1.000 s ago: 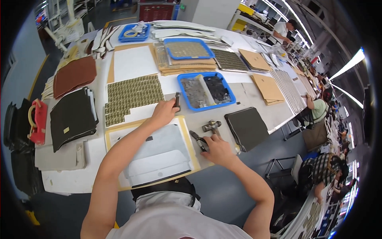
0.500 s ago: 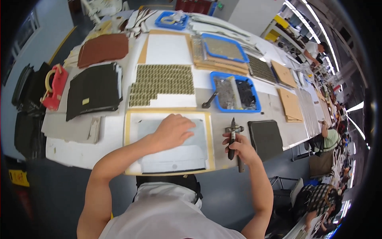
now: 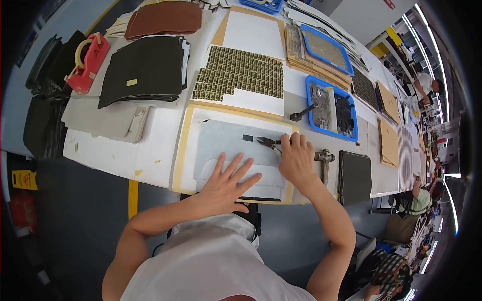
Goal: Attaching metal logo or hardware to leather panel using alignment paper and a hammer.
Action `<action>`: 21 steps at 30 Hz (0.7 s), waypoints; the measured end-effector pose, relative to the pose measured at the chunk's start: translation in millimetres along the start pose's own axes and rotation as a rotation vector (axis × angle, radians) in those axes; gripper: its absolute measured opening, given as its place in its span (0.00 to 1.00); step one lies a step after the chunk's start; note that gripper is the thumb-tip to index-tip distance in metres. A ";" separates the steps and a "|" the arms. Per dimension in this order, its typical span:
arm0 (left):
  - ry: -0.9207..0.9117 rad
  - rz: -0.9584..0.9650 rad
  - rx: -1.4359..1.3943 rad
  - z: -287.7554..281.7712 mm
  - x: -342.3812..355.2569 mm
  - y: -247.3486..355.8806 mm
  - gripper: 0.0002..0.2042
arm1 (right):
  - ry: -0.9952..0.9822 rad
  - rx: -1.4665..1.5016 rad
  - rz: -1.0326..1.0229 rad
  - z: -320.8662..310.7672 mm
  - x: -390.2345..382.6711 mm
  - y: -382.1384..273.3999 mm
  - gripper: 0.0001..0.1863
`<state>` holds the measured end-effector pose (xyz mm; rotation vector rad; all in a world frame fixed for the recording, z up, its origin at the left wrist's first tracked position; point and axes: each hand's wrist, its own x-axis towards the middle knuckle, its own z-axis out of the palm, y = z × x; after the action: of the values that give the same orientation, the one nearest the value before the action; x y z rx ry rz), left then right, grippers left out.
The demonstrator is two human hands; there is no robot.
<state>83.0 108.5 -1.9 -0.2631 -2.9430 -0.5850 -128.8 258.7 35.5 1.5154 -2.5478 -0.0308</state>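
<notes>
A pale blue-grey sheet lies within a yellow-edged white board at the table's near edge. With fingers spread, my left hand presses flat on the lower part of the sheet. My right hand is closed around what looks like a pair of pliers, palm down over the board's right side. The tool's dark tip points left, close to a small black rectangle on the sheet. A hammer rests on the table just right of that hand.
Beyond the board sits a sheet covered with small patterned pieces. A blue tray of dark parts stands behind my right hand, a black stamp-like tool beside it. Black panels are stacked left, near a red tape dispenser. Another dark stack is right.
My right hand has moved left from beside the hammer onto the board, carrying the tool. My left hand has come lower and flattened. A small black rectangle now shows on the sheet. The view has shifted.
</notes>
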 end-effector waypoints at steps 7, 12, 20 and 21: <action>0.002 -0.014 0.004 2.0 0.6 -3.3 0.50 | -0.008 -0.068 -0.062 7.2 17.5 -5.7 0.10; -0.023 -0.010 0.002 -2.2 6.9 -0.7 0.47 | -0.012 -0.147 -0.049 4.3 16.9 0.6 0.08; -0.046 -0.019 0.028 -7.9 4.6 3.6 0.45 | -0.115 -0.102 -0.073 8.1 21.8 0.3 0.05; -0.041 -0.005 0.034 -7.5 3.7 4.0 0.45 | -0.152 -0.067 -0.072 6.5 22.3 0.0 0.05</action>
<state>80.8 109.7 7.0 -0.2680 -2.9909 -0.5366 -140.2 238.8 32.2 1.6372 -2.5755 -0.2481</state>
